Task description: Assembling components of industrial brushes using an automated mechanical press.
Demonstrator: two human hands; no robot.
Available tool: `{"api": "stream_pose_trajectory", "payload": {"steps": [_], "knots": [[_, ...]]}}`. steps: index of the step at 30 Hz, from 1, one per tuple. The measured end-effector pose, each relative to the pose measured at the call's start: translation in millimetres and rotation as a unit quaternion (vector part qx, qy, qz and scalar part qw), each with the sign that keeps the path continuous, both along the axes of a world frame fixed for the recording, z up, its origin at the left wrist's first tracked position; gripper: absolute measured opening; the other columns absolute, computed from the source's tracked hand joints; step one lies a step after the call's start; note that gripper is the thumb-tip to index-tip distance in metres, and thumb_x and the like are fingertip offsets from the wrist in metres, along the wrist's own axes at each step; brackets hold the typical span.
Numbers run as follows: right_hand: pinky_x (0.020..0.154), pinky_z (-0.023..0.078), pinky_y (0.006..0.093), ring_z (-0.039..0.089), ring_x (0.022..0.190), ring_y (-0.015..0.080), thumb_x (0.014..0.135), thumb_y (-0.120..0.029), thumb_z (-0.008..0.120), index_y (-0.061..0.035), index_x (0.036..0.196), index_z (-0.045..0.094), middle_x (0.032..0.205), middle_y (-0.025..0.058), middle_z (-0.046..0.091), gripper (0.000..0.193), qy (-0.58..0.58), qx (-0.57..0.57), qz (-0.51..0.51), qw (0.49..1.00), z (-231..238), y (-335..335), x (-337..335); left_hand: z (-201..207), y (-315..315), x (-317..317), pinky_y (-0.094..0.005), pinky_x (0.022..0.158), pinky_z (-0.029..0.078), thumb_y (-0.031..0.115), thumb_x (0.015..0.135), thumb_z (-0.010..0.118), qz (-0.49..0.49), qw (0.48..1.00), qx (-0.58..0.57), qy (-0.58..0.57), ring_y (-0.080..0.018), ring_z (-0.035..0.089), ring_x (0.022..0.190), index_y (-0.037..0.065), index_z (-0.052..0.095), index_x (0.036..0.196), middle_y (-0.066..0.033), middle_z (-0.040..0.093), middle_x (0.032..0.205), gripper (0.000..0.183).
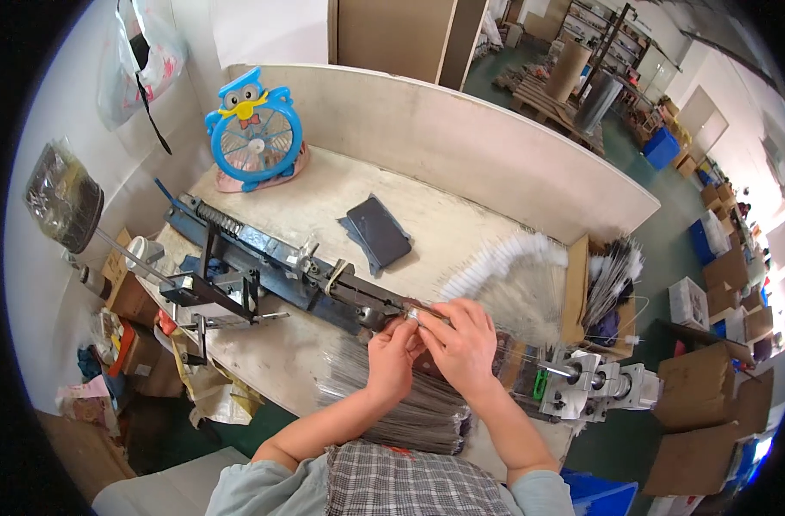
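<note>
My left hand [391,359] and my right hand [463,344] meet at the near end of a long dark metal bench fixture [272,262]. Both are closed, with thumbs and fingertips pinched together around a small pale, shiny piece [412,315] whose kind I cannot make out. Below my wrists lies a thick bundle of thin grey wires [401,400], partly hidden by my forearms. Just beyond my right hand, many thin wires with white tufted ends [504,267] spread in a fan on the worktable [324,185].
A dark phone [380,232] lies on a cloth mid-table. A blue cartoon-shaped fan [255,138] stands at the back left. At right are a metal clamp device [594,384] and a cardboard box [577,292] of wires. A low white partition [461,133] edges the table's back.
</note>
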State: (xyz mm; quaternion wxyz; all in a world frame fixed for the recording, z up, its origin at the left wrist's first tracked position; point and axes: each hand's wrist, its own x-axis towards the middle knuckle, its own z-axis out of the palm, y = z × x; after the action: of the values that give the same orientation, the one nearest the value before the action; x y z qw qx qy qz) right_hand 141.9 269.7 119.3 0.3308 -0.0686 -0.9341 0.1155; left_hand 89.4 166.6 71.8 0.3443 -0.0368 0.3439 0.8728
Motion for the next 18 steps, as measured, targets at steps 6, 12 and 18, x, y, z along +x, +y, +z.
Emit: {"api": "stream_pose_trajectory", "payload": {"steps": [6,12,18], "knots": [[0.076,0.043,0.0364,0.055,0.096,0.0198,0.067,-0.018,0.073,-0.0180,0.091,0.069,0.095,-0.0029,0.061,0.024,-0.011,-0.004,-0.010,1.000,-3.0,10.1,18.0,9.2,1.8,3.4,-0.0263,0.075,0.050,0.008,0.088,0.056,0.002,0.999,-0.032,0.016,-0.0131,0.062,0.084,0.000,0.058,0.098,-0.0083,0.063,0.095,0.013],[0.077,0.043,0.0357,0.055,0.096,0.0205,0.069,-0.016,0.072,-0.0160,0.092,0.069,0.096,-0.0021,0.061,0.024,0.006,-0.042,0.027,0.999,1.8,4.0,9.3,-0.7,0.0,1.0,-0.0270,0.073,0.050,0.009,0.089,0.054,0.005,1.000,-0.006,0.019,-0.0132,0.062,0.082,0.001,0.057,0.097,-0.0060,0.061,0.090,0.012],[0.078,0.044,0.0351,0.056,0.093,0.0224,0.065,-0.011,0.072,-0.0106,0.092,0.069,0.097,0.0020,0.062,0.028,0.000,-0.070,0.026,0.997,0.6,-0.1,3.5,-6.8,-0.5,-0.3,-0.0273,0.074,0.050,0.010,0.091,0.051,-0.014,0.999,0.030,0.014,-0.0137,0.061,0.084,0.000,0.057,0.097,-0.0058,0.061,0.090,0.013]]}}
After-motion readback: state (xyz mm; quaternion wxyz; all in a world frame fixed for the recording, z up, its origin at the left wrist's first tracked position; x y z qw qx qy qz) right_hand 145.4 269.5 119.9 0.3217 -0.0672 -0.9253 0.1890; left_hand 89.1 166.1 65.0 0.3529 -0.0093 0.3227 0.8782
